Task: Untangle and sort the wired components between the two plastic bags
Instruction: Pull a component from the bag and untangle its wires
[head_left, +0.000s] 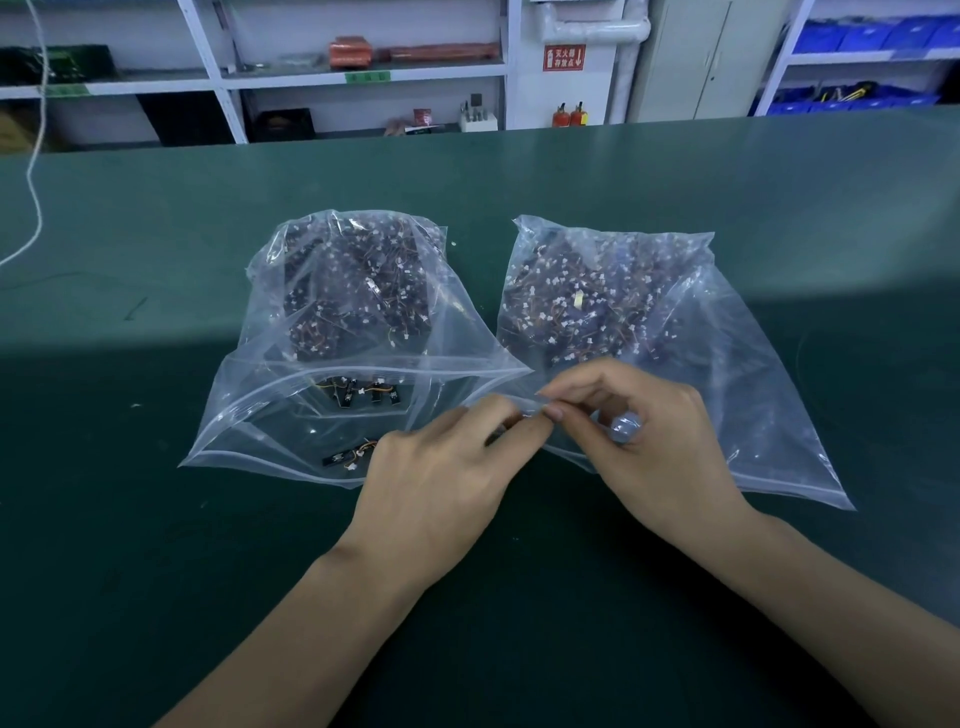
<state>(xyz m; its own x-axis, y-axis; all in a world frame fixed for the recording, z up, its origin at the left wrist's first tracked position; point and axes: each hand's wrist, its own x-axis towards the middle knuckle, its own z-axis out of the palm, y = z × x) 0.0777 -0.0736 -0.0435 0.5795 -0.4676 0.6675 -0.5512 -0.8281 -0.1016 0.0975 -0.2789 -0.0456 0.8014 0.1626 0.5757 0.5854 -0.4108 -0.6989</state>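
Two clear zip bags lie side by side on the green table. The left bag (291, 415) holds a dark heap of small black boards with orange wires and white plugs at its far end, and a few loose ones (358, 395) near its open mouth. The right bag (753, 389) holds a similar tangled heap (587, 306). My left hand (436, 488) and my right hand (649, 441) meet between the bags, fingertips together, pinching the near edge of the right bag's mouth. A small dark piece shows at my left fingertips; what it is I cannot tell.
One board with wires (345, 458) lies inside the left bag's near lip. A white cord (32, 171) hangs at the far left over the green table (156, 571). Shelving with boxes and blue bins stands beyond the table's far edge.
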